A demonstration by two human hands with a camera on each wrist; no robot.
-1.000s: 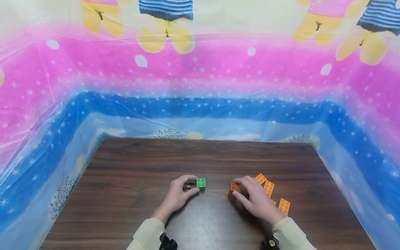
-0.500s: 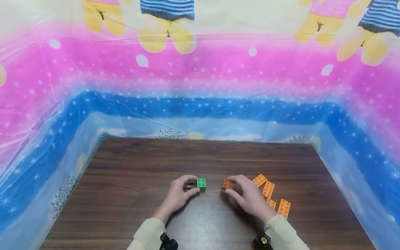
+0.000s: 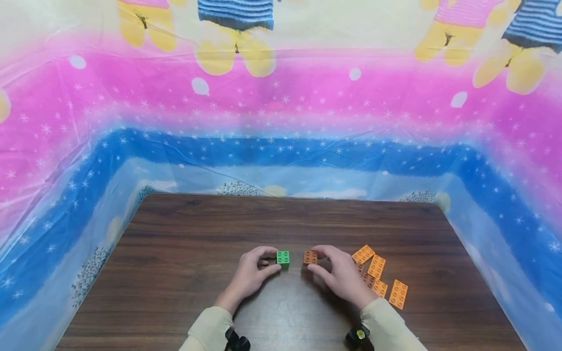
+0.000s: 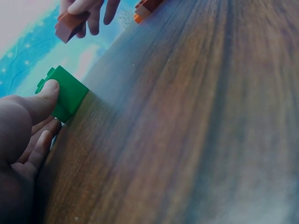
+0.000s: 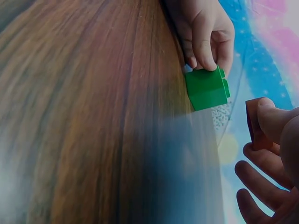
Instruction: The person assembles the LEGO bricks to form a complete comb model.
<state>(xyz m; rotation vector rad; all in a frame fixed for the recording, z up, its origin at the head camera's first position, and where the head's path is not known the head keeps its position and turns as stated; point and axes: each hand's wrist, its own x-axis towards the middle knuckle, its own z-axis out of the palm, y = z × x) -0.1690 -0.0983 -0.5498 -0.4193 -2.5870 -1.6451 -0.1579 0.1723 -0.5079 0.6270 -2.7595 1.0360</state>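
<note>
Between thumb and fingers, my left hand (image 3: 252, 270) pinches a green building block (image 3: 283, 259) that rests on the wooden table. The block's studs face up, and its side shows in the left wrist view. Across a short gap to the right, my right hand (image 3: 342, 273) pinches a brown-orange building block (image 3: 310, 258). Both wrist views show this block (image 4: 70, 27) lifted off the tabletop and apart from the green one (image 5: 206, 88). The far faces of both blocks are covered by fingers.
Several orange blocks (image 3: 376, 266) lie loosely to the right of my right hand, one (image 3: 398, 294) a little apart. Darker brown-orange blocks (image 3: 368, 280) show partly behind that hand. A patterned cloth (image 3: 281, 151) hangs around the table's (image 3: 197, 219) back and sides.
My right hand has carried the brown-orange block leftward, closer to the green one. More of the loose blocks have come into sight behind it. My left hand has stayed in place.
</note>
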